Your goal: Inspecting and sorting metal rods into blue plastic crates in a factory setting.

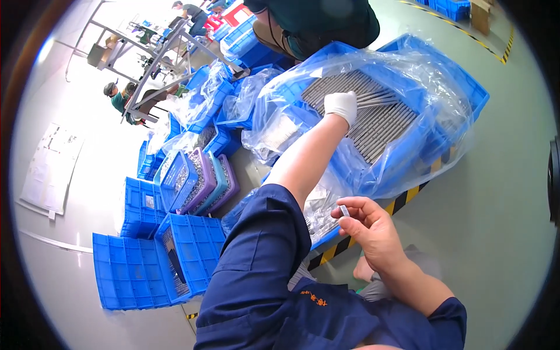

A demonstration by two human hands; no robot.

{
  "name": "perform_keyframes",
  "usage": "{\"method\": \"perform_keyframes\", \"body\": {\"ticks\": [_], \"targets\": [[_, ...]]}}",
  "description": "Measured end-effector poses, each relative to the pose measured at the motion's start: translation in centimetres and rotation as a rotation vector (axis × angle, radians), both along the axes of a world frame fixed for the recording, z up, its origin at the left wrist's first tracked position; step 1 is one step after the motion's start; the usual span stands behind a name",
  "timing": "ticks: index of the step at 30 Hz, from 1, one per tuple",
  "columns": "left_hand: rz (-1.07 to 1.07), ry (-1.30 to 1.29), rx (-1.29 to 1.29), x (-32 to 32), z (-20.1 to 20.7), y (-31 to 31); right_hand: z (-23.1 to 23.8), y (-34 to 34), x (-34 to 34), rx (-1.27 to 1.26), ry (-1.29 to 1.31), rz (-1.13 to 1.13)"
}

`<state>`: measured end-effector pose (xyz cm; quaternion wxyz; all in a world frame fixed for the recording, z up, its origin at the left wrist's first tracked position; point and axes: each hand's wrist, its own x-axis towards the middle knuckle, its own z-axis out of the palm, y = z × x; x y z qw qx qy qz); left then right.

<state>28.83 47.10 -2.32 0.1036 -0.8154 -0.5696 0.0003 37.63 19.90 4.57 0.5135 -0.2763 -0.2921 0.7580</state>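
Observation:
My left hand point(341, 107), in a white glove, reaches into a blue crate point(373, 175) lined with clear plastic. Its fingers are curled over thin grey metal rods point(376, 131), packed side by side. A few rods beside the glove fan out at an angle from the rows; the fingertips are hidden. My bare right hand point(373, 233) is nearer to me, above the crate's front right side. Thumb and fingers pinch a small ridged grey metal piece point(344, 210). Below the left forearm, a plastic bag with small shiny parts point(321, 216) lies in another blue container.
Purple and light blue bins point(201, 181) of small metal parts stand at left, near stacked blue crates point(143, 204). A person in dark clothing point(321, 26) sits just beyond the rods. Black-and-yellow tape point(402, 201) marks the floor. Other people work by a metal frame point(154, 64) farther back.

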Motion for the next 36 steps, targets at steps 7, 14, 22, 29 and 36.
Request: {"method": "perform_keyframes", "body": {"ticks": [7, 14, 22, 29, 36], "targets": [[-0.155, -0.088, 0.257, -5.0, 6.5, -3.6, -0.4, 0.0, -1.6, 0.018, -0.002, 0.046], [0.091, -0.651, -0.086, -16.0, 12.6, -18.6, -2.2, 0.6, -5.9, -0.213, 0.109, 0.162], [0.423, -1.315, -0.979, -20.4, 14.9, -36.0, -1.1, -1.6, -15.7, 0.127, 0.276, 0.598], [0.458, -2.416, -0.947, -24.7, 11.4, -45.2, -0.2, -6.3, -22.8, -0.107, 0.244, 0.619], [0.450, -3.188, 0.069, -24.7, 5.9, -47.0, 1.5, -11.5, -25.7, 0.101, 0.024, 0.468]]}}
